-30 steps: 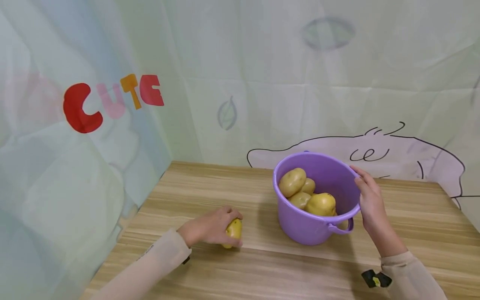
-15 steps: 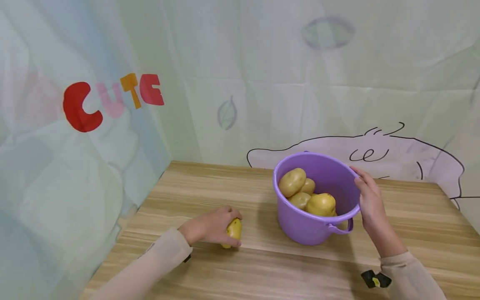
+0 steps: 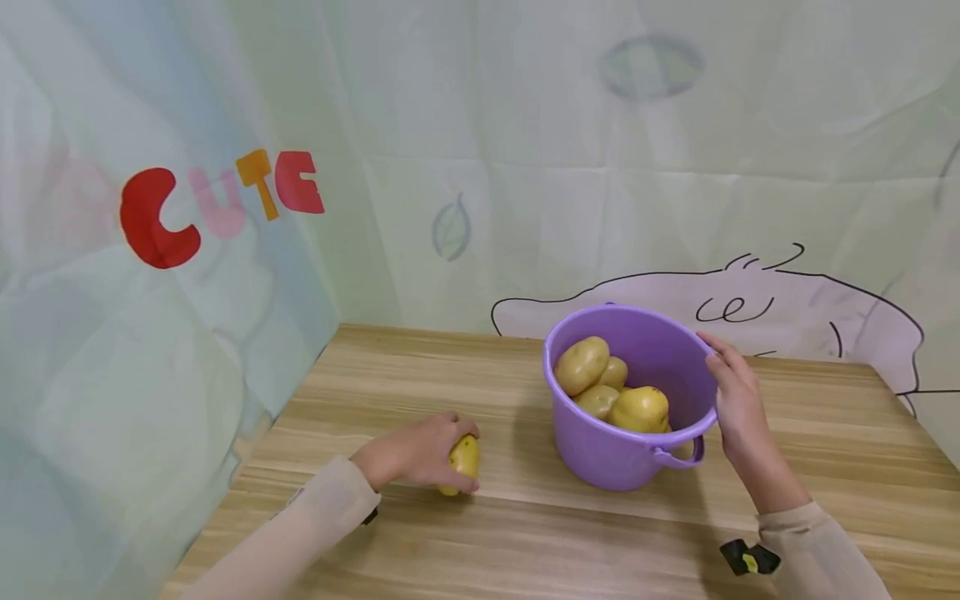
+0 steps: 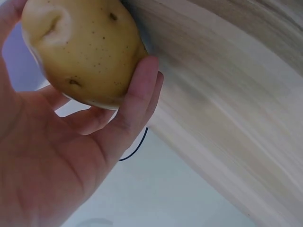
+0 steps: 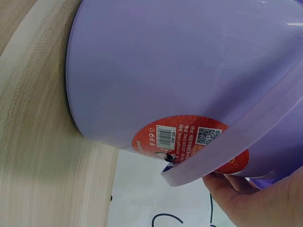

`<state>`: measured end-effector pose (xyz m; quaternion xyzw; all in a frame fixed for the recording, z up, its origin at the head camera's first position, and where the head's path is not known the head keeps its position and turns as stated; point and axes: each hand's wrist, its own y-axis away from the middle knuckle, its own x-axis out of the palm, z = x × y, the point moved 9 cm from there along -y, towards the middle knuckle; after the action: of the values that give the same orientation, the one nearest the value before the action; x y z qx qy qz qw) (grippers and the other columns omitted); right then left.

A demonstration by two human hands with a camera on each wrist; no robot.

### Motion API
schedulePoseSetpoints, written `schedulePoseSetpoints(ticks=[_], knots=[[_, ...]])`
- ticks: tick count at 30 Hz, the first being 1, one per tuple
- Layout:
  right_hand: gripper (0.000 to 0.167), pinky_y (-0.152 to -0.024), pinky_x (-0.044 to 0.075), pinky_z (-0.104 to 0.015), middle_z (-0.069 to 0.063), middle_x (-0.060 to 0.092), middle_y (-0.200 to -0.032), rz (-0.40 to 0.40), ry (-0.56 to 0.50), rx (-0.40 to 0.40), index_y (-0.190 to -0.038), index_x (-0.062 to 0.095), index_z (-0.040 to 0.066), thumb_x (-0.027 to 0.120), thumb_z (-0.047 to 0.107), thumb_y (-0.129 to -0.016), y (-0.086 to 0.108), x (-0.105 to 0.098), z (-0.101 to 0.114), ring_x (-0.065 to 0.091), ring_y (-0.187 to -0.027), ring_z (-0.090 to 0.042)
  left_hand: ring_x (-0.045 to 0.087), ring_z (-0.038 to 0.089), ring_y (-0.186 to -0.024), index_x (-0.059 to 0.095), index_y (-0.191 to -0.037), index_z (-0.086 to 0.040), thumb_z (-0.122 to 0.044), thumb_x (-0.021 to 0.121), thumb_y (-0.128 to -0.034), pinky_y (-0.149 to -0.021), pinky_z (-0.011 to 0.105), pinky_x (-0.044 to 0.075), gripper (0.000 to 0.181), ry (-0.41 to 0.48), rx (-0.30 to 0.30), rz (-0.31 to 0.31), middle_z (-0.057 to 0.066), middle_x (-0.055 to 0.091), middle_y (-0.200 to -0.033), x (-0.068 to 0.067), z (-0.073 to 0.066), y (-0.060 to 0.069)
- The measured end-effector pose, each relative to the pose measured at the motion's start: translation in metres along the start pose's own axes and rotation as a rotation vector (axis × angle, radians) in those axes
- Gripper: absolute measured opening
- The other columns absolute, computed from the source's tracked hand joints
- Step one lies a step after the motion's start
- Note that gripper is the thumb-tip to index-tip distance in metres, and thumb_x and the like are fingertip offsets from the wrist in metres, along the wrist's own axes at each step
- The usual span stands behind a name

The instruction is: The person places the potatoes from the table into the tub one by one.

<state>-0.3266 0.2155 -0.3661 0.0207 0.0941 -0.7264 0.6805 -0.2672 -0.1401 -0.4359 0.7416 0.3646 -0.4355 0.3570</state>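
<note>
My left hand (image 3: 420, 452) holds a yellow potato (image 3: 463, 462) low over the table, left of the bucket. In the left wrist view, fingers and thumb wrap the sides of this potato (image 4: 83, 47), which has small dark specks and dimples. A purple plastic bucket (image 3: 611, 454) stands to its right with several potatoes (image 3: 582, 365) inside. My right hand (image 3: 742, 408) grips the bucket's right rim. Up close in the right wrist view are the bucket wall (image 5: 156, 71), its handle (image 5: 246, 127) and a red label (image 5: 177, 135); the right fingers are partly hidden there.
The wood-grain table (image 3: 525, 542) runs back to a pale printed cloth (image 3: 540, 208) hanging behind it and along the left. Coloured letters (image 3: 161, 221) mark the left cloth. The bucket's side lug (image 3: 682, 457) juts toward the front.
Hardly anything differs. The whole view has shifted slightly left; my left hand stays on the potato and my right hand stays on the bucket rim.
</note>
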Motion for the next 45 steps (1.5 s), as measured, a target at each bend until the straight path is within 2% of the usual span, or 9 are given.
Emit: schedulePoseSetpoints(ticks=[9, 15, 19, 24, 33, 45], knots=[[0.049, -0.091, 0.039, -0.02, -0.01, 0.042, -0.141, -0.005, 0.002, 0.003, -0.153, 0.035, 0.001, 0.029, 0.023, -0.109, 0.001, 0.001, 0.001, 0.048, -0.11, -0.007, 0.052, 0.013, -0.081, 0.057, -0.132, -0.005, -0.043, 0.078, -0.0792, -0.064, 0.029, 0.049, 0.068, 0.041, 0.002, -0.015, 0.0, 0.052, -0.099, -0.011, 0.001, 0.002], [0.049, -0.09, 0.039, -0.019, -0.01, 0.042, -0.142, -0.011, 0.018, 0.004, -0.152, 0.035, 0.001, 0.029, 0.023, -0.109, 0.002, 0.0, 0.002, 0.048, -0.109, -0.006, 0.052, 0.015, -0.08, 0.058, -0.13, -0.009, -0.041, 0.079, -0.0774, -0.063, 0.03, 0.049, 0.065, 0.084, -0.015, -0.045, 0.002, 0.051, -0.098, -0.025, 0.001, 0.004], [0.05, -0.092, 0.038, -0.021, -0.012, 0.04, -0.143, -0.009, 0.033, 0.015, -0.153, 0.034, 0.001, 0.028, 0.024, -0.11, 0.002, 0.0, 0.0, 0.047, -0.11, -0.006, 0.053, 0.015, -0.078, 0.058, -0.129, -0.01, -0.042, 0.078, -0.078, -0.062, 0.029, 0.049, 0.063, 0.07, -0.008, -0.045, 0.001, 0.051, -0.097, -0.031, -0.002, 0.003], [0.05, -0.092, 0.037, -0.023, -0.012, 0.04, -0.144, -0.006, 0.028, 0.013, -0.153, 0.034, 0.001, 0.027, 0.024, -0.11, 0.002, 0.001, -0.001, 0.046, -0.11, -0.006, 0.053, 0.014, -0.078, 0.058, -0.129, -0.01, -0.042, 0.078, -0.0793, -0.062, 0.028, 0.049, 0.062, 0.034, 0.026, -0.076, 0.001, 0.051, -0.098, -0.042, -0.008, 0.001], [0.049, -0.09, 0.039, -0.021, -0.012, 0.04, -0.143, 0.0, 0.027, 0.002, -0.153, 0.034, 0.001, 0.027, 0.024, -0.11, 0.003, 0.001, 0.001, 0.047, -0.109, -0.006, 0.054, 0.015, -0.08, 0.057, -0.132, -0.011, -0.042, 0.078, -0.0801, -0.063, 0.027, 0.05, 0.063, 0.017, 0.057, -0.151, 0.001, 0.053, -0.101, -0.073, -0.02, -0.001], [0.05, -0.091, 0.039, -0.021, -0.013, 0.04, -0.144, 0.004, 0.022, -0.007, -0.153, 0.034, 0.001, 0.027, 0.024, -0.11, 0.002, 0.001, 0.003, 0.047, -0.111, -0.007, 0.054, 0.016, -0.086, 0.056, -0.133, -0.008, -0.046, 0.075, -0.0818, -0.066, 0.027, 0.05, 0.066, -0.028, 0.123, -0.174, 0.004, 0.054, -0.11, -0.105, -0.048, -0.007]])
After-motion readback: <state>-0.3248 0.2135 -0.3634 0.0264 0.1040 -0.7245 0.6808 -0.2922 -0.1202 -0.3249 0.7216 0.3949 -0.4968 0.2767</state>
